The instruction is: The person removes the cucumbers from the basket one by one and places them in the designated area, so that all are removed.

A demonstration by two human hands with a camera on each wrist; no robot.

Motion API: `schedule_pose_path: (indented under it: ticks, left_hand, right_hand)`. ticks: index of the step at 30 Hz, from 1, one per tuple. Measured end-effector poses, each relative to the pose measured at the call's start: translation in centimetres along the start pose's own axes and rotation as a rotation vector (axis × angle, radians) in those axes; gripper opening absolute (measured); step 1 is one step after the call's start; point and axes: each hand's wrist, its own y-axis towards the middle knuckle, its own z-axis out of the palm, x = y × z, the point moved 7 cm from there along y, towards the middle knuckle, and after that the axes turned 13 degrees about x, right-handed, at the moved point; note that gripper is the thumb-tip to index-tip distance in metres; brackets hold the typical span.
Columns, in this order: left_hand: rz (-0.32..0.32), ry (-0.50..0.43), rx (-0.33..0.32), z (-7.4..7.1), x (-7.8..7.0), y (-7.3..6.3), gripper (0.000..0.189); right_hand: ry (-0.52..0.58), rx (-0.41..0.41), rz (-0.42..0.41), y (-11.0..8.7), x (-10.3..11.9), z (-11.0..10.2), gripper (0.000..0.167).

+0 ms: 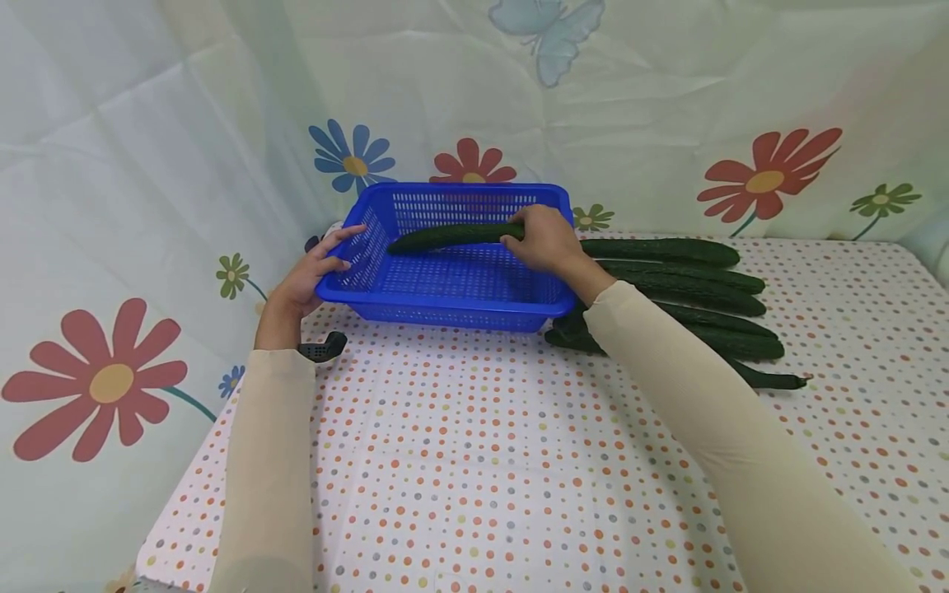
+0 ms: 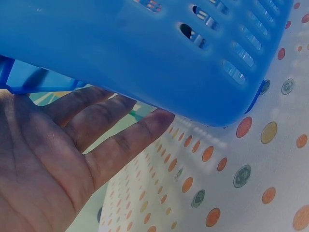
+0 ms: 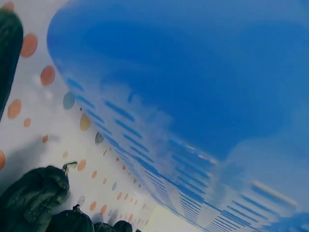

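Observation:
In the head view my right hand (image 1: 549,241) grips the right end of a long dark green cucumber (image 1: 452,237) inside a blue plastic basket (image 1: 445,306). The cucumber lies crosswise over the basket's floor, its free end toward the left wall. At the basket's left rim, my left hand (image 1: 300,280) rests with thumb and a finger over the edge. Straight fingers (image 2: 128,140) of that hand lie against the outside of the basket in the left wrist view. The right wrist view shows the basket's slotted outer wall (image 3: 145,96); the right hand is out of that view.
Several more cucumbers (image 1: 682,276) lie side by side on the table right of the basket, partly hidden by my right forearm. A dotted cloth (image 1: 445,461) covers the table. Behind stands a flowered curtain (image 1: 638,123). A black device (image 1: 324,349) sits at my left wrist.

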Motion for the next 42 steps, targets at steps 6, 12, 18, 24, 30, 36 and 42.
schedule_pose_path:
  ticks: [6, 12, 18, 24, 30, 36, 42]
  left_hand:
    - [0.022, -0.013, 0.024, 0.3, -0.1, 0.2, 0.063]
    - [0.021, -0.008, 0.003, 0.2, -0.2, 0.2, 0.062]
    - [0.008, -0.012, 0.001, 0.2, -0.3, 0.2, 0.062]
    - [0.004, -0.001, 0.003, 0.5, -0.4, 0.3, 0.062]
    - [0.019, 0.012, 0.015, 0.6, -0.6, 0.6, 0.063]
    - [0.023, 0.012, 0.021, 0.6, -0.7, 0.3, 0.062]
    - [0.025, 0.014, 0.023, 0.3, -0.3, -0.1, 0.063]
  right_hand:
    - [0.084, -0.058, -0.017, -0.5, -0.4, -0.6, 0.046]
    - [0.106, -0.105, -0.042, -0.8, -0.4, -1.0, 0.045]
    - [0.149, -0.163, -0.042, -1.3, -0.5, -1.5, 0.043]
    - [0.181, -0.240, -0.051, -2.0, -0.7, -2.1, 0.043]
    - [0.226, -0.305, -0.068, -2.5, -1.0, -2.6, 0.042]
    - [0.233, -0.326, -0.083, -2.7, -1.2, -2.8, 0.041]
    - [0.308, -0.310, -0.087, -3.1, -1.8, -2.6, 0.042]
